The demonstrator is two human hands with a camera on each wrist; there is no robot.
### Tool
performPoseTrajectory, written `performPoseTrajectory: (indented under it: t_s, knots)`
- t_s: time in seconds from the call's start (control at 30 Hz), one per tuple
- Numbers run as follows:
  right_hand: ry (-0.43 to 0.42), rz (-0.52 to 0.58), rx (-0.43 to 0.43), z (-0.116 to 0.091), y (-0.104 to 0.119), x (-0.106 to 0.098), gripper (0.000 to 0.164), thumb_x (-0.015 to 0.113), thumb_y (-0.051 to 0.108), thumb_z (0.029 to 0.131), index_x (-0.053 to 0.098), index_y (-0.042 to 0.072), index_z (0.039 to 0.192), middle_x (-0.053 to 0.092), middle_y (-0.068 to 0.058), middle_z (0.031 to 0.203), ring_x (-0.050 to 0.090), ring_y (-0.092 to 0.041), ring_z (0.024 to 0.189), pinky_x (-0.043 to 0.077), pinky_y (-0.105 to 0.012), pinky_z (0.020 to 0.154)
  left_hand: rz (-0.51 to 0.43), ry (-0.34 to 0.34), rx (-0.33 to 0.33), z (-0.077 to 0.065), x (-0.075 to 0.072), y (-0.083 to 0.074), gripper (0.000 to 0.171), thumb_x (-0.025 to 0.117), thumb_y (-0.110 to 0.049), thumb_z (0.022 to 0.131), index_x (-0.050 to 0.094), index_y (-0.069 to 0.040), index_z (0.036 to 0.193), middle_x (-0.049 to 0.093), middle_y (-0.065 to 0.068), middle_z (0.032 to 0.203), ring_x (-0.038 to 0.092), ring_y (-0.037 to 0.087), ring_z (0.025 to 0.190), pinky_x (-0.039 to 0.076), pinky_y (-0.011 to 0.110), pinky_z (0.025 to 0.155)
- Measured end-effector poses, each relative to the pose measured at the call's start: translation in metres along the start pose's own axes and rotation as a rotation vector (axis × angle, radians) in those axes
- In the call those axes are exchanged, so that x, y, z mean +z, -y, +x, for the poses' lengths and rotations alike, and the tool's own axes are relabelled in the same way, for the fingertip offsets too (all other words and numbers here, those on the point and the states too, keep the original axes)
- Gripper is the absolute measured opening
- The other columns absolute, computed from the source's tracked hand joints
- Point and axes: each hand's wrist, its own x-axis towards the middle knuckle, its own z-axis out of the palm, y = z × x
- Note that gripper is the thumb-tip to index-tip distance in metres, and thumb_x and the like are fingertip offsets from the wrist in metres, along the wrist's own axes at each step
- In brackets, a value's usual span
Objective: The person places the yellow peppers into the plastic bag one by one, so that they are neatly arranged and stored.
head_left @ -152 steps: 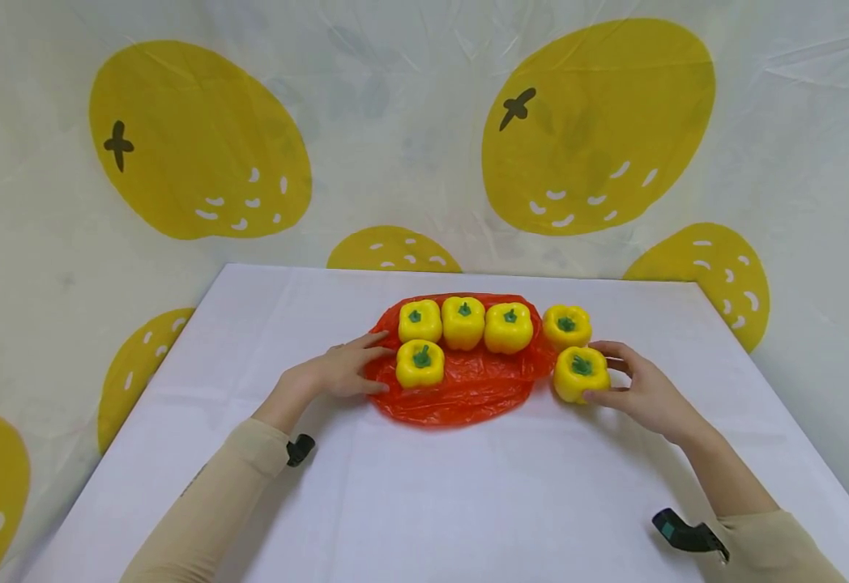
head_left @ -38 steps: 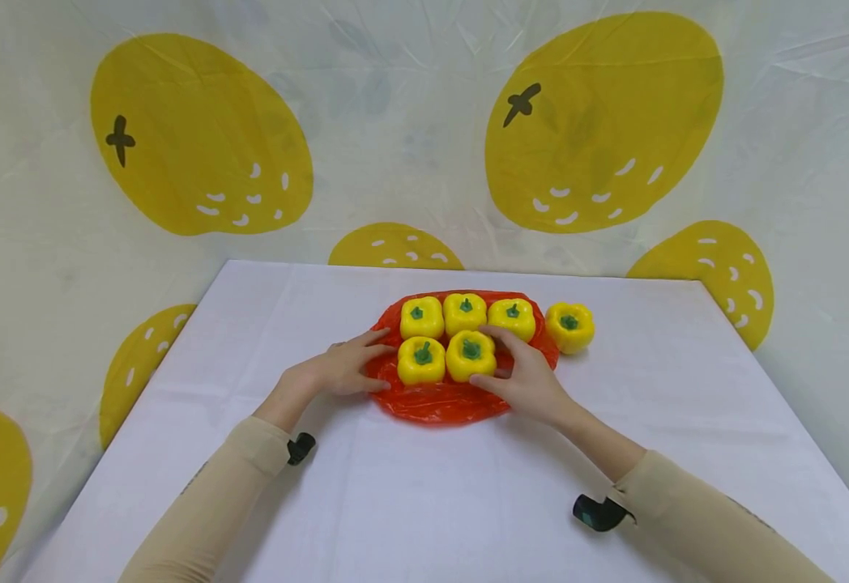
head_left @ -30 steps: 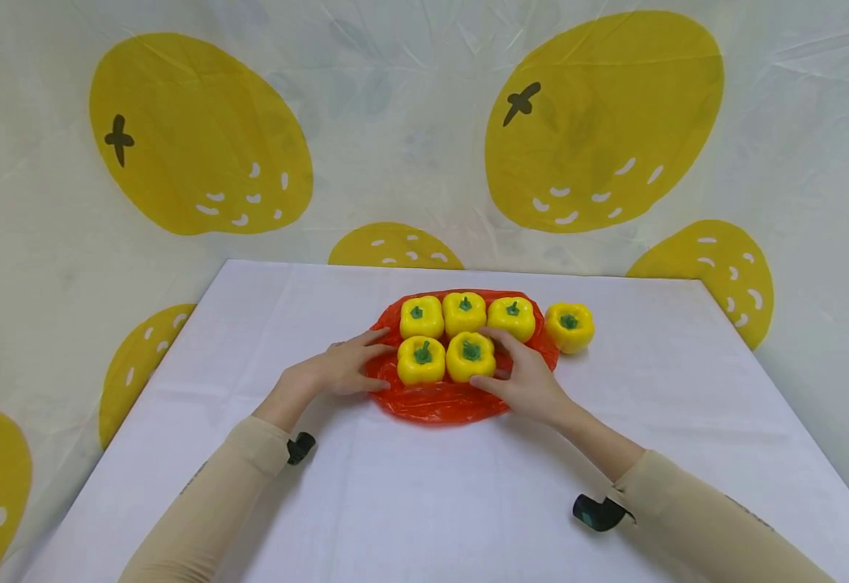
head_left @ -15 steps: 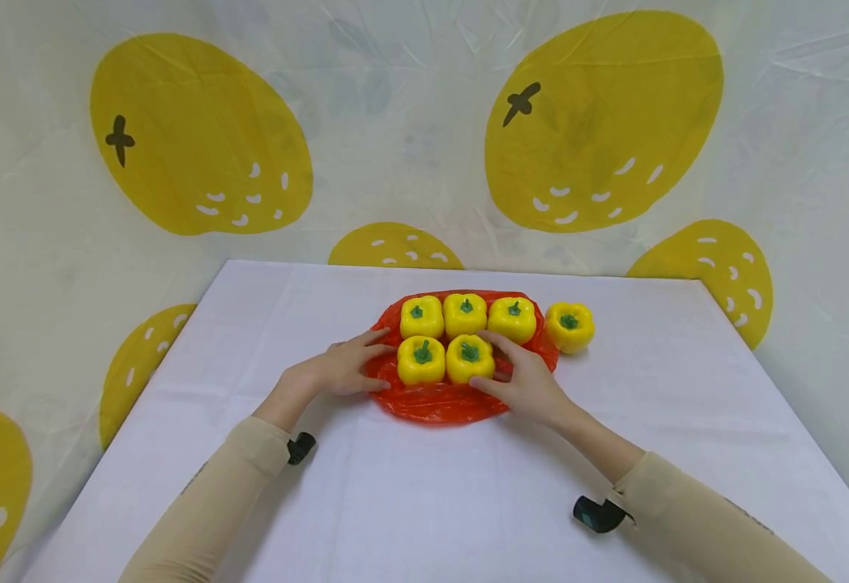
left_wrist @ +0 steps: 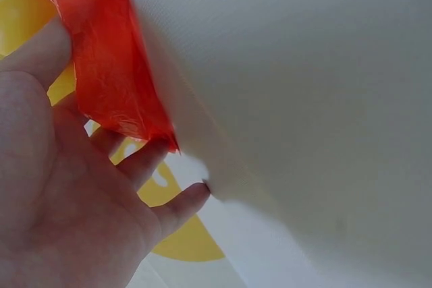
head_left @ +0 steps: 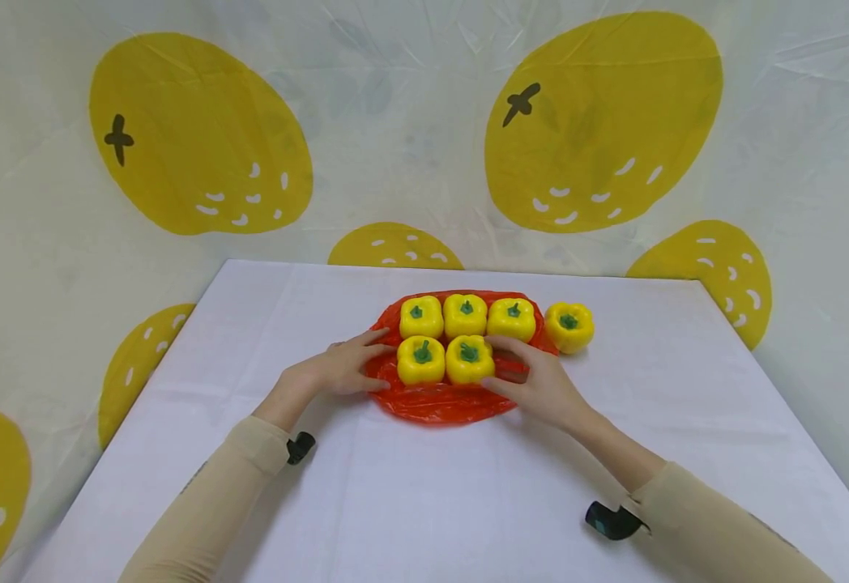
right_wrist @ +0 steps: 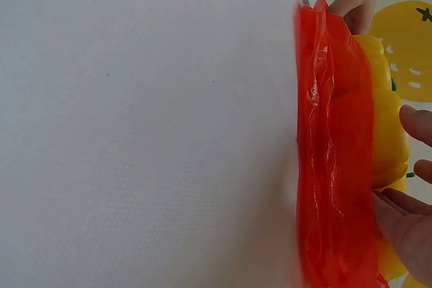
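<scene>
A red plastic bag (head_left: 432, 405) lies spread on the white table, with several yellow bell peppers standing on it, stems up. Three form the back row; in front are a left pepper (head_left: 420, 362) and a right pepper (head_left: 471, 361). My right hand (head_left: 544, 387) is just right of that front right pepper, thumb and fingers spread beside it. In the right wrist view, the bag (right_wrist: 334, 166) bunches along the peppers' near side. My left hand (head_left: 344, 368) rests at the bag's left edge with extended fingers; the left wrist view shows the bag (left_wrist: 111, 65) against them.
Another yellow bell pepper (head_left: 569, 328) stands on the table right beside the bag's right edge. Behind the table (head_left: 424, 502) hangs a pale curtain (head_left: 395, 121) printed with large yellow fruit. A black wrist camera (head_left: 614, 521) sticks out below the right sleeve.
The front right pepper went from the table right of the bag onto it, in my right hand. That hand has since loosened and shifted slightly right. My left hand stayed put.
</scene>
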Motion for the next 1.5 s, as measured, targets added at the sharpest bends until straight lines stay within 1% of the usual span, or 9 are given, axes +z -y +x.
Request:
performPoseTrajectory:
  t_s: [0.13,0.4,0.77,0.97,1.17,1.27,1.33,1.4,1.5]
  knots:
    - [-0.020,0.028,0.001,-0.006,0.000,-0.005,0.057,0.081,0.024,0.091,0.059,0.014,0.143,0.061,-0.005,0.140,0.055,-0.028,0.129,0.055,-0.048,0.096,0.000,-0.003,-0.004,-0.001,0.000,0.001,0.069,0.069,-0.042,0.097,0.044,-0.020,0.157,0.018,0.006,0.170,0.020,0.033,0.154,0.022,0.066,0.117]
    - [-0.076,0.144,-0.032,-0.018,-0.010,-0.017,0.043,0.077,0.012,0.094,0.063,0.005,0.134,0.064,-0.013,0.132,0.059,-0.027,0.122,0.054,-0.021,0.088,-0.003,-0.007,0.003,-0.002,-0.001,0.002,0.068,0.069,-0.041,0.097,0.045,-0.019,0.157,0.017,0.006,0.170,0.019,0.033,0.154,0.020,0.067,0.117]
    - [-0.191,0.111,-0.018,-0.026,-0.028,-0.048,0.024,0.071,0.012,0.099,0.069,0.004,0.121,0.070,-0.012,0.116,0.063,-0.005,0.103,0.054,-0.016,0.085,-0.006,-0.004,-0.010,0.000,0.002,0.002,0.069,0.069,-0.042,0.097,0.044,-0.020,0.157,0.016,0.006,0.170,0.018,0.033,0.154,0.018,0.068,0.117]
    - [-0.290,0.085,-0.023,-0.026,-0.035,-0.067,0.024,0.072,0.007,0.097,0.069,0.000,0.119,0.069,-0.019,0.113,0.064,-0.007,0.101,0.053,-0.013,0.083,-0.005,-0.005,-0.001,0.000,0.001,0.002,0.068,0.068,-0.042,0.097,0.044,-0.020,0.157,0.017,0.006,0.170,0.020,0.032,0.154,0.017,0.066,0.118]
    - [-0.378,0.013,0.036,-0.023,-0.045,-0.083,0.031,0.074,0.008,0.096,0.065,-0.002,0.124,0.066,-0.018,0.120,0.059,-0.008,0.106,0.048,-0.008,0.085,-0.023,-0.002,0.002,0.001,0.000,0.002,0.068,0.069,-0.041,0.097,0.045,-0.018,0.156,0.017,0.007,0.170,0.022,0.034,0.153,0.015,0.065,0.119]
    - [-0.352,-0.001,0.088,-0.021,-0.052,-0.089,0.043,0.074,0.010,0.095,0.059,-0.001,0.134,0.060,-0.017,0.132,0.055,-0.015,0.116,0.050,-0.013,0.091,-0.025,0.001,0.005,0.001,-0.001,0.002,0.068,0.069,-0.041,0.097,0.045,-0.018,0.156,0.017,0.007,0.170,0.023,0.035,0.152,0.014,0.065,0.119]
    - [-0.297,-0.008,0.121,-0.018,-0.057,-0.092,0.055,0.075,0.011,0.095,0.051,0.001,0.144,0.052,-0.018,0.143,0.050,-0.026,0.126,0.051,-0.027,0.100,-0.024,0.002,0.006,0.001,-0.001,0.003,0.067,0.069,-0.040,0.097,0.045,-0.018,0.156,0.017,0.007,0.170,0.023,0.035,0.152,0.015,0.065,0.119]
    - [-0.234,-0.004,0.136,-0.015,-0.063,-0.093,0.066,0.075,0.011,0.094,0.043,0.003,0.152,0.044,-0.021,0.151,0.043,-0.037,0.134,0.048,-0.046,0.106,-0.027,0.002,0.006,0.001,0.000,0.003,0.067,0.069,-0.040,0.097,0.046,-0.018,0.156,0.018,0.007,0.170,0.024,0.035,0.152,0.015,0.066,0.119]
    - [-0.161,0.010,0.136,-0.011,-0.070,-0.094,0.078,0.076,0.009,0.093,0.033,0.005,0.158,0.034,-0.024,0.157,0.033,-0.047,0.140,0.039,-0.066,0.106,-0.036,0.001,0.007,0.002,0.000,0.004,0.068,0.070,-0.040,0.096,0.046,-0.017,0.155,0.018,0.007,0.170,0.024,0.036,0.152,0.016,0.067,0.118]
